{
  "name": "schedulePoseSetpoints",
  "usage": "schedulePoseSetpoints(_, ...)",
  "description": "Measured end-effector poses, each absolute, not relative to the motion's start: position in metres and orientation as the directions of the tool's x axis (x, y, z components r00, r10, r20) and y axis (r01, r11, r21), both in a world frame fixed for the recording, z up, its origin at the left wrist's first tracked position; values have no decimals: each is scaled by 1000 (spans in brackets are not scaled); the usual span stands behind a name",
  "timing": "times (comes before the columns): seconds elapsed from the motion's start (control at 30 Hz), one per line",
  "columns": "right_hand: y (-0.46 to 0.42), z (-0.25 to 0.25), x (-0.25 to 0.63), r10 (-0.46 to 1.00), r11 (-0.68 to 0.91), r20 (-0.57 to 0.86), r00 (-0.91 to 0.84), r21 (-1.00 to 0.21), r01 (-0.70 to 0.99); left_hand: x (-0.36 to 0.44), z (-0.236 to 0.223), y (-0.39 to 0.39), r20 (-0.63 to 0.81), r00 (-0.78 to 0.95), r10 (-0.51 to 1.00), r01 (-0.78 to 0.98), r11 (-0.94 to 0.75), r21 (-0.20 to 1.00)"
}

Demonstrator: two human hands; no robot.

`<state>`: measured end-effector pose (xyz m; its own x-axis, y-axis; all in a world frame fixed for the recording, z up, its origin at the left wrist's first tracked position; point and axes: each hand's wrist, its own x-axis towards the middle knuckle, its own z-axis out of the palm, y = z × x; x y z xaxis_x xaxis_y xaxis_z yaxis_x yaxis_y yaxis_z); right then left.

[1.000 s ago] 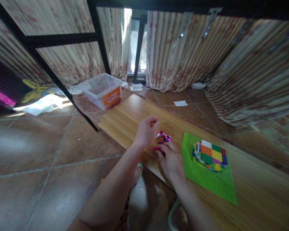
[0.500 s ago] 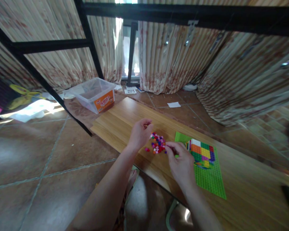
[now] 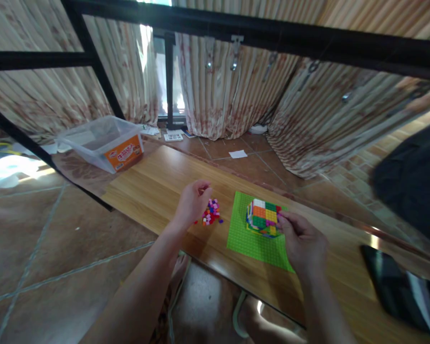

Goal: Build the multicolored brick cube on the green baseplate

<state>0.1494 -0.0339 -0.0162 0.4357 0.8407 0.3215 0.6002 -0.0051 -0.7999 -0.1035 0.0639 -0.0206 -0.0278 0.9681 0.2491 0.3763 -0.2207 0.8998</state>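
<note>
My right hand [image 3: 306, 241] is at the right side of a block structure made of many coloured toy bricks [image 3: 261, 220]. Its thumb and fingers pinch a small pink toy brick [image 3: 280, 214] against the structure's upper right edge. The structure stands on a green studded baseplate [image 3: 241, 234]. Over the left side of a loose pile of small bricks [image 3: 211, 213], mostly pink, red and purple, hovers my left hand [image 3: 193, 201]. Its fingers are curled together, and whatever they hold is hidden.
A clear plastic box [image 3: 103, 143] with an orange label stands beyond the far left end of the wooden table [image 3: 154, 172]. At the right lies a dark flat object [image 3: 390, 282]. Black metal bars [image 3: 218, 21] cross above, before striped curtains [image 3: 229, 91].
My right hand has gone from the brick pile to the right side of the block structure. The left hand stays by the pile. The whole view has turned to the right.
</note>
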Motion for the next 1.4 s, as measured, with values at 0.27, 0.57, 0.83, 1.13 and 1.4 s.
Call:
schedulePoseSetpoints(0.27, -42, -10, 157, 881, 100, 363, 304, -770, 630, -78, -20, 55, 234, 124, 964, 437, -264, 860)
schedulePoseSetpoints(0.57, -41, -22, 162, 907, 91, 345, 241, -719, 689, -71, -22, 57, 237, 159, 958, 495, -285, 821)
schedulePoseSetpoints(0.83, -38, -23, 155, 892, 102, 369, 260, -727, 679, -71, -24, 58, 229, 162, 960, 502, -280, 818)
schedulePoseSetpoints(1.13, -37, -24, 151, 880, 77, 357, 312, -757, 649, -73, -20, 56, 248, 159, 956, 508, -294, 809)
schedulePoseSetpoints(1.4, -33, -23, 151, 884, 74, 363, 296, -733, 676, -74, -20, 54, 254, 158, 954, 503, -299, 811)
